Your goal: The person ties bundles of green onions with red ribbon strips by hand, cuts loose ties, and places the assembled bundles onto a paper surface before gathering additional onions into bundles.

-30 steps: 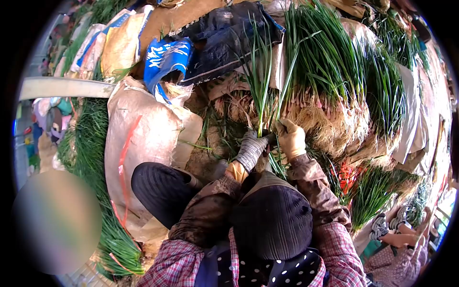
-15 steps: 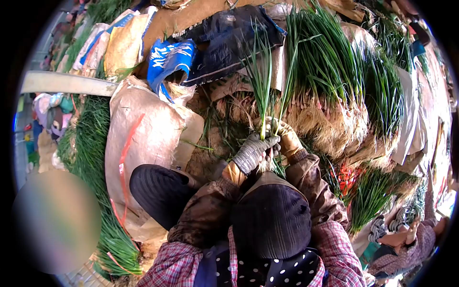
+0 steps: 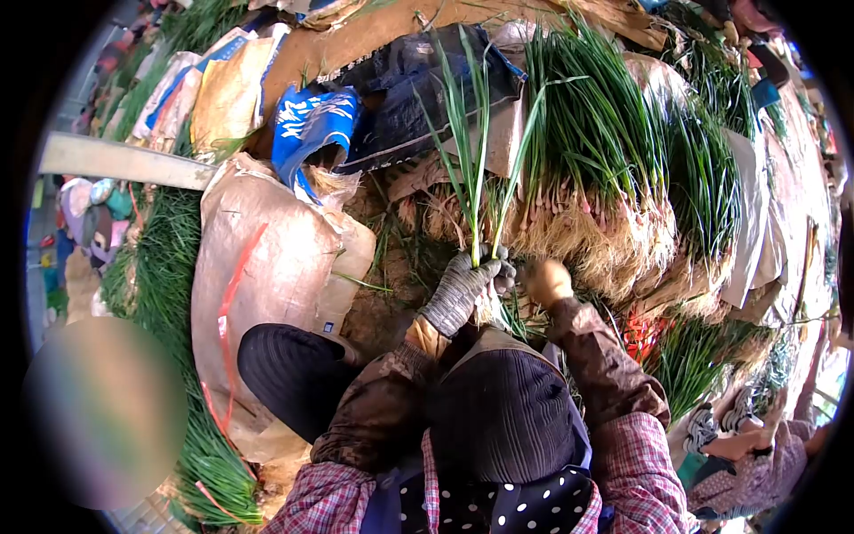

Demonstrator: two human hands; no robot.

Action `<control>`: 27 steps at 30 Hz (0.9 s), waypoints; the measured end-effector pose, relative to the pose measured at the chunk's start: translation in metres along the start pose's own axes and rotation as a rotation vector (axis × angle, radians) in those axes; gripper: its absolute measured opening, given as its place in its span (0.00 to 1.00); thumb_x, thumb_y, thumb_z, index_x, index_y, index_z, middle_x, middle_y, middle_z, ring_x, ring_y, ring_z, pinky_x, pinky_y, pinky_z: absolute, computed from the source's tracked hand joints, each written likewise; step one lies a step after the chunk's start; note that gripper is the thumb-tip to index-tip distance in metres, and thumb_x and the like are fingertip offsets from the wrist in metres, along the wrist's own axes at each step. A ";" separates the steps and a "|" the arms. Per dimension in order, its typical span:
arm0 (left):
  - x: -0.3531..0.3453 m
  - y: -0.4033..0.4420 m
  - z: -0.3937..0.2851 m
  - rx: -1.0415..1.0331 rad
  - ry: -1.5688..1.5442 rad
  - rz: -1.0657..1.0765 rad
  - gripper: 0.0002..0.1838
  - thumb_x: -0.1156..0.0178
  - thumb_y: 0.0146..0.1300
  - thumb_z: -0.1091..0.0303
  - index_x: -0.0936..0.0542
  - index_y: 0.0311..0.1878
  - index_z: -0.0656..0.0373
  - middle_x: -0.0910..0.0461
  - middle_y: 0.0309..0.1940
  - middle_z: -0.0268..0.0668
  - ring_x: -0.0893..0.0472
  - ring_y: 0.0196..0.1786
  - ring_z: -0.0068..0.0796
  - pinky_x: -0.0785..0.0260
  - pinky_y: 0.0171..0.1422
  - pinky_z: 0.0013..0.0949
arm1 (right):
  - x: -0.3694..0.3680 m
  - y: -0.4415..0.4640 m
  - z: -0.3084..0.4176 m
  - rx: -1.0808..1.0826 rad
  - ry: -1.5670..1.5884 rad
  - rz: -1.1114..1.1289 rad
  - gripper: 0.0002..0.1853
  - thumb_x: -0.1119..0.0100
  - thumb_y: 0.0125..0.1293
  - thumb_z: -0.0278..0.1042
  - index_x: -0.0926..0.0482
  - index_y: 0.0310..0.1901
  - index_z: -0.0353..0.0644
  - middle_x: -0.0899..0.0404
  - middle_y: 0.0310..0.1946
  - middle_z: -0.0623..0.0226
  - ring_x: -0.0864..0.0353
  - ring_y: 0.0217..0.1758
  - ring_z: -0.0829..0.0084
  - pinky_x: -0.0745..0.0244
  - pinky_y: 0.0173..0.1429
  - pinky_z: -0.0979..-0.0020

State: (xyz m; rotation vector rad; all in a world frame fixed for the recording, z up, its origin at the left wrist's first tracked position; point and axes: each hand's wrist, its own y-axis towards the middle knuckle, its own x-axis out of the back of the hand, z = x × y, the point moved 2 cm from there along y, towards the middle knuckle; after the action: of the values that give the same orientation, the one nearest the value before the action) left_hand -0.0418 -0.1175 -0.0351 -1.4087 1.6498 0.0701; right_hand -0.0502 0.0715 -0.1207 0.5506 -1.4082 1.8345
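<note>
In the middle of the head view, my left hand (image 3: 461, 287), in a grey knit glove, is closed around a few green onions (image 3: 477, 209). Their long leaves fan upward from the fist, and pale roots hang below it. My right hand (image 3: 544, 281), in a tan glove, is just to the right, apart from them. Motion smears its fingers, so whether it holds anything is not visible. Beyond it lies a large pile of green onions (image 3: 598, 125) with pinkish bulbs and tangled straw-coloured roots.
A pale woven sack (image 3: 267, 294) with a red strap lies left of my bent knee (image 3: 289, 374). Behind are a black plastic sheet (image 3: 409, 98) and a blue printed bag (image 3: 311, 125). More green bundles (image 3: 689, 356) lie right; another person (image 3: 756, 467) sits at lower right.
My right hand has come away from the onions, moving right and down. The leaves in my left hand have spread apart and tipped slightly left.
</note>
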 end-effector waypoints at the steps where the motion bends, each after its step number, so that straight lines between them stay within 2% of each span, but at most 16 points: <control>1: 0.000 0.002 0.001 0.021 0.024 0.021 0.14 0.42 0.64 0.67 0.25 0.51 0.63 0.23 0.26 0.34 0.23 0.27 0.24 0.27 0.34 0.27 | 0.021 0.019 0.000 -0.079 0.164 -0.222 0.15 0.44 0.64 0.48 0.20 0.42 0.45 0.17 0.33 0.58 0.18 0.35 0.67 0.22 0.38 0.62; 2: 0.004 0.003 0.002 0.041 0.051 0.042 0.14 0.42 0.64 0.68 0.25 0.51 0.63 0.24 0.25 0.33 0.24 0.25 0.24 0.27 0.34 0.27 | 0.044 0.038 0.002 -0.157 0.330 -0.445 0.15 0.43 0.64 0.48 0.21 0.41 0.45 0.18 0.32 0.58 0.18 0.34 0.67 0.22 0.35 0.62; 4: 0.012 0.004 0.008 0.107 0.103 -0.008 0.15 0.39 0.63 0.67 0.24 0.50 0.63 0.26 0.21 0.31 0.27 0.21 0.22 0.27 0.31 0.26 | 0.102 0.061 0.026 -0.175 0.248 -0.557 0.18 0.40 0.61 0.50 0.21 0.41 0.43 0.18 0.33 0.54 0.18 0.35 0.61 0.23 0.38 0.60; 6: 0.015 0.005 0.011 0.205 0.255 -0.201 0.16 0.37 0.61 0.65 0.24 0.49 0.62 0.27 0.18 0.30 0.28 0.18 0.21 0.30 0.24 0.27 | 0.133 0.083 0.034 -0.178 0.153 -0.577 0.21 0.38 0.58 0.52 0.21 0.39 0.40 0.19 0.32 0.51 0.19 0.37 0.54 0.24 0.41 0.59; 8: 0.016 0.008 0.011 0.242 0.297 -0.243 0.14 0.36 0.60 0.64 0.22 0.46 0.61 0.27 0.17 0.29 0.29 0.16 0.21 0.32 0.22 0.27 | 0.129 0.113 0.013 -0.051 0.210 -0.598 0.23 0.37 0.55 0.54 0.20 0.37 0.38 0.19 0.32 0.50 0.20 0.39 0.49 0.25 0.44 0.57; 10: 0.016 0.011 0.009 0.230 0.332 -0.283 0.12 0.36 0.60 0.64 0.21 0.43 0.60 0.26 0.17 0.29 0.29 0.15 0.20 0.34 0.21 0.26 | 0.144 0.084 0.033 -0.059 0.269 -0.578 0.17 0.38 0.59 0.49 0.19 0.37 0.40 0.18 0.31 0.54 0.19 0.34 0.57 0.24 0.39 0.61; 12: 0.010 0.010 0.004 0.173 0.362 -0.317 0.10 0.36 0.60 0.65 0.20 0.40 0.60 0.24 0.17 0.30 0.29 0.15 0.20 0.34 0.21 0.25 | 0.145 0.046 0.054 -0.216 0.476 -0.324 0.12 0.41 0.63 0.42 0.19 0.38 0.43 0.17 0.31 0.59 0.20 0.28 0.69 0.23 0.35 0.67; 13: 0.004 0.007 -0.002 0.158 0.405 -0.358 0.08 0.36 0.59 0.65 0.18 0.38 0.59 0.23 0.19 0.31 0.28 0.16 0.18 0.37 0.20 0.23 | 0.122 0.041 0.049 0.018 0.207 -0.424 0.09 0.43 0.65 0.38 0.18 0.39 0.44 0.17 0.31 0.64 0.23 0.25 0.78 0.23 0.32 0.72; 14: 0.023 0.018 0.019 0.060 0.480 -0.331 0.09 0.35 0.58 0.65 0.19 0.38 0.59 0.23 0.19 0.30 0.28 0.18 0.16 0.38 0.21 0.24 | 0.104 0.026 0.051 0.017 0.332 -0.362 0.09 0.42 0.64 0.39 0.18 0.40 0.44 0.17 0.32 0.64 0.22 0.28 0.77 0.22 0.34 0.73; 15: 0.019 0.015 0.016 0.109 0.563 -0.313 0.09 0.35 0.59 0.64 0.19 0.38 0.59 0.22 0.19 0.30 0.27 0.19 0.17 0.37 0.22 0.24 | 0.087 0.012 0.052 0.014 0.457 -0.302 0.10 0.40 0.63 0.40 0.18 0.41 0.44 0.17 0.33 0.65 0.21 0.30 0.76 0.22 0.35 0.73; 17: 0.014 0.012 0.015 0.130 0.689 -0.296 0.10 0.36 0.59 0.63 0.19 0.36 0.60 0.22 0.20 0.33 0.25 0.22 0.21 0.35 0.25 0.28 | 0.073 -0.028 0.068 0.127 0.684 -0.193 0.12 0.40 0.62 0.37 0.18 0.42 0.40 0.17 0.38 0.57 0.18 0.40 0.66 0.24 0.50 0.67; 21: 0.008 0.006 0.017 -0.017 0.991 -0.366 0.15 0.36 0.58 0.61 0.22 0.34 0.67 0.21 0.22 0.45 0.23 0.24 0.35 0.31 0.32 0.36 | 0.049 -0.048 0.074 0.290 0.514 -0.640 0.11 0.39 0.59 0.36 0.18 0.33 0.35 0.19 0.29 0.53 0.19 0.31 0.56 0.24 0.37 0.67; 23: 0.008 0.002 0.019 -0.151 1.068 -0.392 0.18 0.36 0.55 0.60 0.23 0.31 0.70 0.22 0.23 0.54 0.23 0.25 0.42 0.30 0.35 0.39 | 0.037 -0.046 0.071 0.216 0.611 -0.601 0.10 0.39 0.59 0.35 0.18 0.34 0.35 0.19 0.29 0.54 0.19 0.29 0.59 0.25 0.36 0.69; 24: 0.010 0.000 0.020 -0.085 1.017 -0.447 0.17 0.37 0.54 0.62 0.22 0.32 0.70 0.22 0.22 0.52 0.23 0.25 0.41 0.30 0.34 0.39 | 0.033 -0.047 0.072 0.179 0.659 -0.578 0.10 0.39 0.59 0.34 0.18 0.34 0.35 0.19 0.28 0.54 0.19 0.28 0.61 0.25 0.36 0.69; 26: 0.013 0.000 0.022 -0.028 1.034 -0.495 0.16 0.37 0.53 0.63 0.23 0.32 0.70 0.22 0.21 0.51 0.23 0.24 0.41 0.30 0.33 0.39 | 0.022 -0.050 0.073 -0.085 1.056 -0.437 0.11 0.39 0.61 0.34 0.18 0.36 0.33 0.17 0.27 0.62 0.23 0.25 0.77 0.27 0.32 0.73; 27: 0.024 0.005 0.037 0.015 0.869 -0.477 0.19 0.36 0.53 0.59 0.23 0.30 0.70 0.23 0.21 0.51 0.23 0.24 0.42 0.31 0.33 0.40 | 0.015 -0.049 0.071 -0.118 1.132 -0.397 0.11 0.39 0.62 0.34 0.18 0.36 0.33 0.18 0.27 0.64 0.24 0.25 0.79 0.27 0.32 0.75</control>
State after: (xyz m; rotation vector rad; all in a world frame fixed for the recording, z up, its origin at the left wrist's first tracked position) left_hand -0.0213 -0.1125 -0.0741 -1.9271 1.8903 -0.9416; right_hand -0.0293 0.0148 -0.0575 -0.2678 -0.5559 1.3229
